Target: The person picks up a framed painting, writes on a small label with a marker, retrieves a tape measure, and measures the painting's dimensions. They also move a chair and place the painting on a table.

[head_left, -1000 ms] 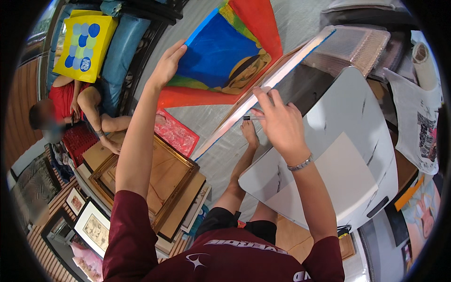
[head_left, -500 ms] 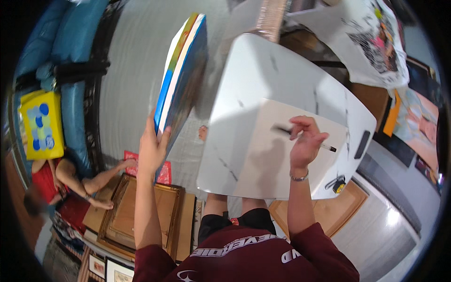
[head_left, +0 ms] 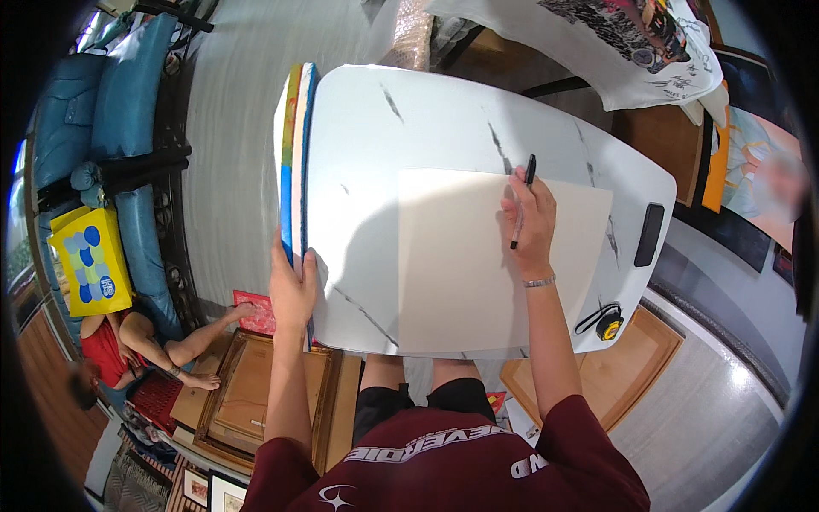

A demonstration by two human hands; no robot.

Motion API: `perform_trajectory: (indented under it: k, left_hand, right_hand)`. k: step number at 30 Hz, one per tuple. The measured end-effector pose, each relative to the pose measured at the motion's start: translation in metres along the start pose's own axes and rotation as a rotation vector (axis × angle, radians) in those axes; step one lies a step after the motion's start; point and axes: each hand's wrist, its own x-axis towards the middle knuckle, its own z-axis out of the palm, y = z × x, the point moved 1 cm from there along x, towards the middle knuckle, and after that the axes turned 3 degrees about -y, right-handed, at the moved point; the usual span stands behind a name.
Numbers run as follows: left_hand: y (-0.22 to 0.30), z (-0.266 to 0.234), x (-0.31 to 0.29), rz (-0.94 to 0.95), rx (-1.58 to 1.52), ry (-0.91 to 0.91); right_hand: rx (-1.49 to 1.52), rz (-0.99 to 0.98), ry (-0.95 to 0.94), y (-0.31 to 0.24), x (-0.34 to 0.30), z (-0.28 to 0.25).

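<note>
My left hand (head_left: 294, 286) grips the near end of a pair of stretched canvases (head_left: 288, 200), thumb on one side and fingers on the other. They stand on edge along the left side of a white marble-patterned table (head_left: 358, 128), with blue and yellow-green paint along one edge. My right hand (head_left: 535, 226) is closed around a black-capped clear pen (head_left: 517, 224), the cap pointing away from me. It hangs over a large cream sheet (head_left: 469, 273) that lies flat on the table.
A tape measure (head_left: 609, 325) lies at the table's near right corner, below a dark handle slot (head_left: 649, 235). Wooden frames (head_left: 324, 375) lie low at the left. A person in red (head_left: 111, 354) sits beside a blue sofa (head_left: 132, 94) with a yellow bag (head_left: 94, 264). Bubble-wrapped goods (head_left: 411, 34) stand beyond.
The canvases have come from a tilt over the floor to stand straight against the table's left edge. The pen, loose across my right fingers before, now points lengthwise in a closed grip.
</note>
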Motion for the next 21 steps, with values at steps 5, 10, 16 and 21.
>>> perform_trajectory:
  k: [5, 10, 16, 21]
  left_hand:
    - [0.052, 0.011, -0.009, 0.515, 0.201, 0.193]
    - [0.142, 0.046, -0.046, 0.698, -0.135, -0.283]
    - [0.159, 0.044, -0.073, 0.469, -0.367, -0.865]
    - [0.089, 0.018, -0.077, 0.096, -0.358, -0.697]
  right_hand:
    - [0.154, -0.105, -0.011, 0.009, -0.006, -0.022]
    - [0.948, 0.046, -0.462, -0.087, 0.017, -0.074]
    - [1.076, 0.135, -0.905, -0.095, 0.028, -0.119]
    - [1.298, 0.149, -0.215, -0.021, 0.038, -0.169]
